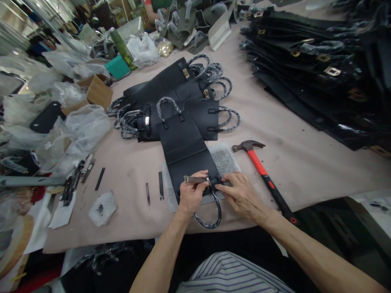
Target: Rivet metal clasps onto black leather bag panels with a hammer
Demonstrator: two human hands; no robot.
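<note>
A flat black bag panel (183, 142) lies on a grey metal plate (226, 160) at the near edge of the table. My left hand (191, 196) is closed around a small metal tool (195, 179), held against the panel's near edge. My right hand (240, 193) presses its fingertips on the same edge, beside a black strap loop. A plastic-wrapped curved handle (210, 215) hangs from that edge over the table's rim, between my hands.
A red-handled hammer (261, 167) lies right of the panel. More black panels with wrapped handles (183, 91) are stacked behind, and a large pile of black pieces (320, 61) fills the far right. Small black strips (160, 189), plastic bags (87, 126) and a cardboard box (99, 91) lie left.
</note>
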